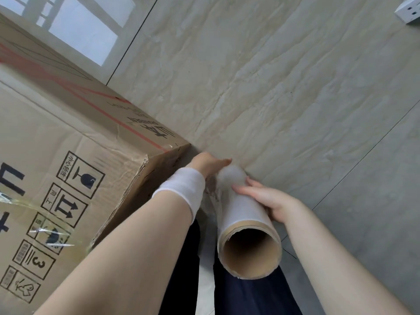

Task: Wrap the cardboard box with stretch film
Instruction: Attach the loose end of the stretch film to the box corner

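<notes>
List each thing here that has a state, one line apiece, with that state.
cardboard box: standing on the floor, near corner edge crumpled, some clear film on its printed side.
roll of stretch film: held off the floor, loose film bunched beside it.
right hand: grips the roll's side.
left hand: reaching past the box corner to the roll's far end; grip hidden.
socket: nothing plugged into the holes that show.

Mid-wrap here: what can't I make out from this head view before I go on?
1. Left hand: head view, fingertips blurred and partly behind the roll; whether its grip holds anything is unclear.
2. Box: cut off by the left and bottom edges; the forearm covers its near side, so how much is wrapped is unknown.
3. Right hand: its palm side is hidden against the roll.
4. Socket: cut off by the right edge.
</notes>
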### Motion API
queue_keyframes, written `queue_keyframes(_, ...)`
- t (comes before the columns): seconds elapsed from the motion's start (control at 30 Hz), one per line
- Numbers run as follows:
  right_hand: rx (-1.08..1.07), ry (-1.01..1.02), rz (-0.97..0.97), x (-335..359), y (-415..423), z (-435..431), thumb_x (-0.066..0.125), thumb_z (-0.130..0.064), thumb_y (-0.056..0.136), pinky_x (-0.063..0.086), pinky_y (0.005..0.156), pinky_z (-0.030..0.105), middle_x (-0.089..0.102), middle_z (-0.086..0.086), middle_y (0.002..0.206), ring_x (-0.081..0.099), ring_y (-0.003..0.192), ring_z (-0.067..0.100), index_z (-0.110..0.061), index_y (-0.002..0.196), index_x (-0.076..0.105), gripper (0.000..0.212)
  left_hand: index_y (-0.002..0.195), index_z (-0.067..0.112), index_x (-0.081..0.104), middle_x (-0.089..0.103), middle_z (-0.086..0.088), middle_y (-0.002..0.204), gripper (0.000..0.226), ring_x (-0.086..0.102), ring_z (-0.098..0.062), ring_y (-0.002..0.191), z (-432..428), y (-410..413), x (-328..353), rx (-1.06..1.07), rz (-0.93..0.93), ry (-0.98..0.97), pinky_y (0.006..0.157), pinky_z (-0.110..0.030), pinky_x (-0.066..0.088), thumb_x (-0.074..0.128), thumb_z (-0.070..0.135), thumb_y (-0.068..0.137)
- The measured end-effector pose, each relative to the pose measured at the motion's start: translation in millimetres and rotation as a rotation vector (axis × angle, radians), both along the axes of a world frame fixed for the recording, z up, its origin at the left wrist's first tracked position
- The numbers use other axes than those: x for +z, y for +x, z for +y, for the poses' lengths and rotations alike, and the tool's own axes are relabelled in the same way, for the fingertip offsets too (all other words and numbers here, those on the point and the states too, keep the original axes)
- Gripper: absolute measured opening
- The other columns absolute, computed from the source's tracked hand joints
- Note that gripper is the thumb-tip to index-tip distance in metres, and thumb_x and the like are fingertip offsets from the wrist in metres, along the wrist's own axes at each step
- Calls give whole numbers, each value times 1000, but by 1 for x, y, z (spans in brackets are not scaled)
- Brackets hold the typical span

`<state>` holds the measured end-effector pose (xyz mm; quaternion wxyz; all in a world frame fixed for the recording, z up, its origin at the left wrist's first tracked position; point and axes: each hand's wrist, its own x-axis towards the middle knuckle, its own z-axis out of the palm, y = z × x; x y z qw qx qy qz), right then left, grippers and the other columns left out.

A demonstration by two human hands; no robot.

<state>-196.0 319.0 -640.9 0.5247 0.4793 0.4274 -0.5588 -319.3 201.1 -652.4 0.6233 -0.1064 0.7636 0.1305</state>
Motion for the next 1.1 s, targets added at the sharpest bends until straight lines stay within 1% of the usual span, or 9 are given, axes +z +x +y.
queue_keyframes(0.17,-141,22,-39,-16,4,9,63,-71,63,38,106,45,35,0,149,42,130,22,-34,150,13,107,117,3,59,65,-12,115,62,62,-29,104,10,6,-31,-218,-40,-13,71,-25,42,58,55,83)
queue_keyframes(0.27,-246,16,-129,-28,7,10,65,-68,69,52,74,36,46,5,137,58,103,23,-33,147,23,95,112,4,61,64,-10,84,61,62,-24,70,12,9,-43,-201,-84,-34,55,-25,42,59,57,82)
queue_keyframes(0.37,-266,-27,-100,-38,7,4,75,-67,50,51,91,38,57,2,130,60,110,21,-30,142,37,106,108,5,64,59,-5,74,54,52,-18,57,12,9,-56,-145,-89,-52,50,-25,42,64,52,81)
queue_keyframes(0.53,-182,70,7,-40,2,-5,58,-33,90,39,85,21,49,1,129,50,101,15,-17,147,26,68,85,12,64,61,-6,72,7,58,-23,75,11,16,-67,-185,15,14,58,-20,45,62,18,87)
queue_keyframes(0.7,-77,115,35,-46,1,-13,63,-37,85,38,94,23,34,3,151,45,128,19,-18,151,18,82,76,3,67,70,-8,65,18,68,-22,76,3,15,-78,-159,126,32,77,-28,55,54,4,89)
queue_keyframes(0.77,-31,115,47,-49,-1,-15,64,-39,83,36,104,27,29,3,153,41,132,20,-20,151,18,84,67,9,59,62,6,49,27,59,-2,43,-2,10,-77,-77,169,52,58,-15,50,51,3,91)
queue_keyframes(0.87,64,116,54,-51,-3,-17,65,-42,79,34,111,35,28,4,155,39,135,21,-21,150,19,87,82,7,54,60,3,65,15,48,1,26,-6,9,-68,84,222,132,39,-11,42,48,4,95)
queue_keyframes(0.97,134,111,54,-52,-6,-20,65,-44,78,33,111,36,26,5,155,37,136,23,-24,150,17,88,83,9,51,65,-1,73,14,55,-5,35,-14,12,-74,246,203,115,48,-19,48,47,9,96)
queue_keyframes(1.1,182,94,49,-53,-15,-26,65,-64,58,34,111,38,27,3,155,38,136,24,-29,150,17,109,114,-4,52,66,-17,108,51,63,-28,95,-11,-1,-86,238,74,-24,87,-35,50,51,42,91)
